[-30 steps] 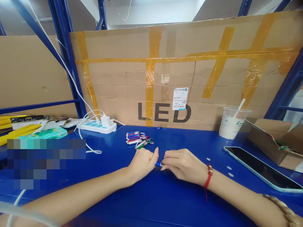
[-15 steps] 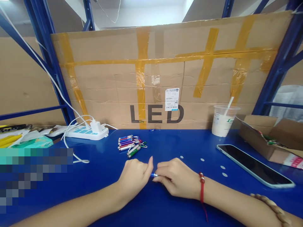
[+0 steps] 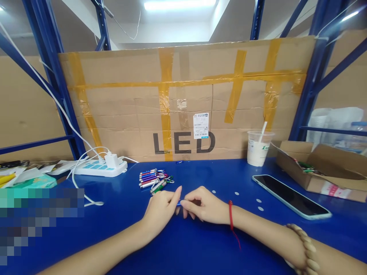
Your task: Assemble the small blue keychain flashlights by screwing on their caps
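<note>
My left hand [image 3: 160,210] is closed, thumb up, around one end of a small blue mini flashlight [image 3: 179,203]. The fingers of my right hand [image 3: 205,206] pinch its other end, so only a short blue piece shows between the hands. Both hands are close together just above the blue table [image 3: 183,248]. Behind my left hand lies a row of several mini flashlights [image 3: 150,178] in red, blue, purple and silver. A green one with a clip [image 3: 159,187] lies at an angle in front of them.
A phone [image 3: 291,196], a drink cup with a straw [image 3: 257,151] and an open cardboard box [image 3: 309,183] are on the right. A white power strip [image 3: 97,168] with cables lies at left. Small pale discs [image 3: 236,193] dot the table; a blue piece [image 3: 179,162] lies at the back.
The view has tilted up and turned slightly right. My right-hand fingers have shifted on the blue flashlight and are more spread, and less of it shows between my hands.
</note>
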Demonstrator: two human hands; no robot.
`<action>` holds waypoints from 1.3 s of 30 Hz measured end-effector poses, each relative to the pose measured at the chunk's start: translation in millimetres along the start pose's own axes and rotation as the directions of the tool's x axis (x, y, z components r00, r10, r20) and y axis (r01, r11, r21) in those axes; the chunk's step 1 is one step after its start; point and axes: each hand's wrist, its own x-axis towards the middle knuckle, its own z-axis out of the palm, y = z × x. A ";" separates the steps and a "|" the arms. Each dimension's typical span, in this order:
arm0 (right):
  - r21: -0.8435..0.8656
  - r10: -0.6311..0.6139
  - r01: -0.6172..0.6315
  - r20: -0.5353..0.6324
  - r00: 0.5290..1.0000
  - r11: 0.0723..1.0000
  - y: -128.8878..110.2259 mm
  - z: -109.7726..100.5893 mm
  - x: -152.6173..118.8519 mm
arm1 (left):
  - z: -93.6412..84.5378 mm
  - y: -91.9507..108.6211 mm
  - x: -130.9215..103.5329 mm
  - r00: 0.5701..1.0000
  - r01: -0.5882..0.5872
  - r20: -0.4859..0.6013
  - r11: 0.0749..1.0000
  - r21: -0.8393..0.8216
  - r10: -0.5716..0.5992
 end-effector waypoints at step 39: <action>-0.792 -0.694 0.367 -0.097 0.714 0.488 -2.1 -20.9 -2.9 | 0.0 2.8 1.3 1.000 -0.024 -0.010 0.883 -0.468 0.022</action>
